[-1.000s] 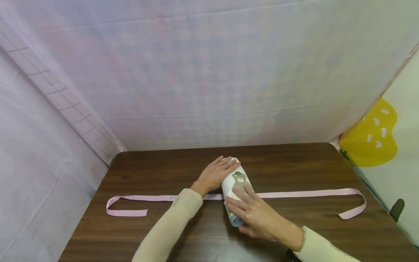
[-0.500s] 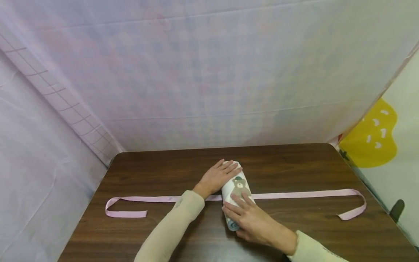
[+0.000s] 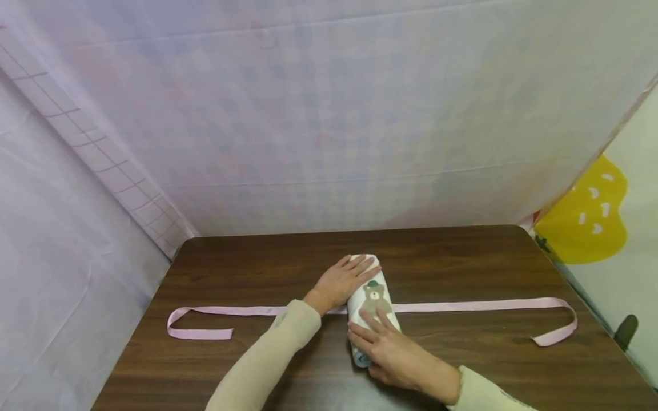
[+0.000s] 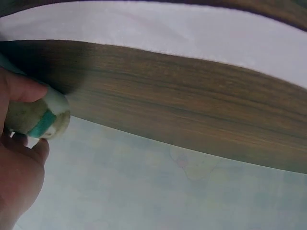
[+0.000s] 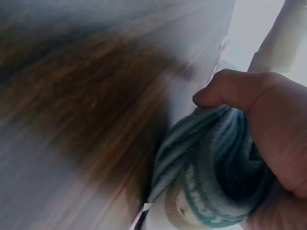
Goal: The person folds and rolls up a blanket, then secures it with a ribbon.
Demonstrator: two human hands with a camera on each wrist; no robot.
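Clock reckoned from the middle of the roll, head view. Largest first: I have a pale checked backdrop (image 3: pixel 329 114) at 12, rising behind the dark wood-grain surface (image 3: pixel 462 262). On the side cloth between 2 and 3, a yellow fruit-shaped print (image 3: pixel 586 220) with white flecks. A pink ribbon (image 3: pixel 452 306) lies across the surface, reaching out to 9 and 3, each end bent back in a loop towards the near edge; its middle passes under the roll. The white rolled cloth (image 3: pixel 360 299) lies on the surface near its middle, its length about 12 to 6; at the 6 end I see a blue-grey coil, ribbed in the right wrist view. Both hands grasp it. Left hand (image 3: pixel 340 282), around 10 to 11: fingers laid across the far end, thumb on the other side in the wrist view. Right hand (image 3: pixel 393 351), at 5: fingers over the near part, thumb bent round the coil. Smallest: a brown bear motif (image 3: pixel 376 295) in a green cap, between the hands.
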